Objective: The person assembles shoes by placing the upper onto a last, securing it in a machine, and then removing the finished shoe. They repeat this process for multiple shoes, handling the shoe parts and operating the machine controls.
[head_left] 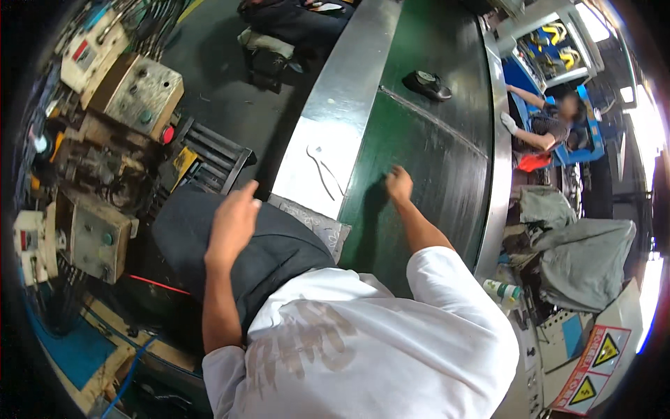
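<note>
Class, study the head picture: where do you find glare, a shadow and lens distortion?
Head view: glare whitens the ledge around the pliers; head view: a dark shadow lies on the belt, below and left of the right hand; head view: the belt's right-hand rail bows outward, and the corners go black.

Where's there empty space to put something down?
The green belt has bare room between the right hand and the black shoe. The metal ledge is bare beyond the pliers. It's crowded at the left, around the control boxes.
</note>
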{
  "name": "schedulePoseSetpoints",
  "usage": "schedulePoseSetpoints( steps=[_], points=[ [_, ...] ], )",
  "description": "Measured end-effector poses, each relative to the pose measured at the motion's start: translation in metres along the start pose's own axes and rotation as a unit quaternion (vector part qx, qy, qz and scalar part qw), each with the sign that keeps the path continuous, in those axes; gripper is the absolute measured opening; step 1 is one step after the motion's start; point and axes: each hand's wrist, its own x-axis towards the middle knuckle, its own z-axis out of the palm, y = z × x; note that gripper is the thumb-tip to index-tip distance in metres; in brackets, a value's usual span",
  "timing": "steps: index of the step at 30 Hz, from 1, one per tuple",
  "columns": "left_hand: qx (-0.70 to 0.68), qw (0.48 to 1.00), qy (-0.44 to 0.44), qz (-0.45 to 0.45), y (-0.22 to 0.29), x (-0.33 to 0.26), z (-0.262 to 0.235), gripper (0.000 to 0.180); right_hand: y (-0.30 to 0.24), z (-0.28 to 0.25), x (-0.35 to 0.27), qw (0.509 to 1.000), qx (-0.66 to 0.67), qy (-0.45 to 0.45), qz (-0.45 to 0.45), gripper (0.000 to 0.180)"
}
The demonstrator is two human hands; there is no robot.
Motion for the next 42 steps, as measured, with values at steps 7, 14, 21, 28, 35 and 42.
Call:
schedulePoseSetpoints(
  steps=[7, 14, 21, 28, 35, 42],
  points=[
    [0.097, 0.951, -0.287, -0.069, 0.001, 0.014, 0.094, 0.037, 0.12, -0.034, -0.028, 0.979, -0.105, -0.022, 0.173, 0.053],
    [0.164, 0.969, -0.182, 0.025, -0.022, 0.085, 0.167, 0.051, 0.091, -0.044, 0.209, 0.988, -0.15, 0.014, -0.029, 0.068],
    [0.233, 0.945, -0.226, -0.04, -0.023, 0.09, 0.203, 0.093, -0.037, -0.076, 0.394, 0.962, -0.235, 0.002, -0.141, 0.075],
    [0.21, 0.948, -0.233, -0.051, -0.02, 0.108, 0.2, 0.091, -0.002, -0.056, 0.478, 0.895, -0.377, 0.012, -0.238, 0.092],
    [0.204, 0.948, -0.228, -0.087, -0.015, 0.093, 0.2, 0.093, -0.041, -0.038, 0.46, 0.824, -0.513, -0.072, -0.228, 0.038],
    [0.211, 0.949, -0.227, -0.066, -0.023, 0.091, 0.2, 0.09, -0.051, -0.032, 0.382, 0.887, -0.405, -0.083, -0.208, 0.033]
  ],
)
